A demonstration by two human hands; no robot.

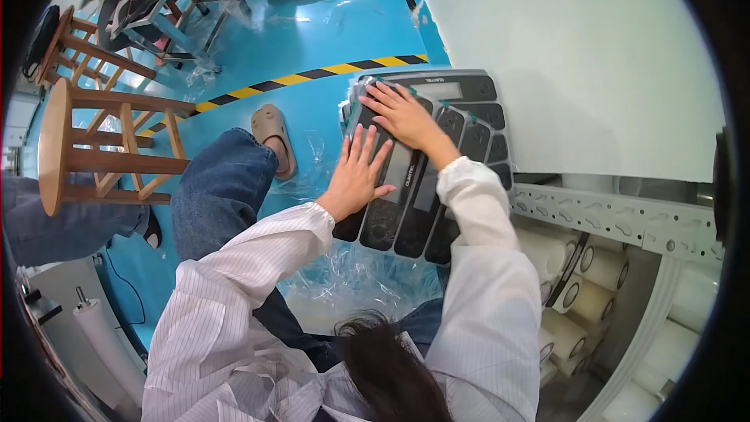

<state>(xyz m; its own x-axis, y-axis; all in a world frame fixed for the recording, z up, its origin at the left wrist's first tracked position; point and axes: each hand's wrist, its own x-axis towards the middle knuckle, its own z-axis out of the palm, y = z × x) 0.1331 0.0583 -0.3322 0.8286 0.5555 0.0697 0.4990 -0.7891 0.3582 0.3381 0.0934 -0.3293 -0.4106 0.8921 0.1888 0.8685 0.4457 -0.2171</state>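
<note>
In front of me, a fanned stack of flat black panels with rounded corners and pale window strips overlaps at different angles. My left hand lies on the stack's left edge, fingers spread. Across the upper part of the stack rests my right hand, its fingers stretched out flat on the topmost panel. Neither hand grips anything. Small green tabs show along some panel edges. Most of the lower panels are covered by those above, and what supports the stack is hidden.
A white surface stands at the right, above a perforated metal rail and rolls of film. Wooden stools are at the left. Clear plastic lies below the stack. Other people's legs show at left and top.
</note>
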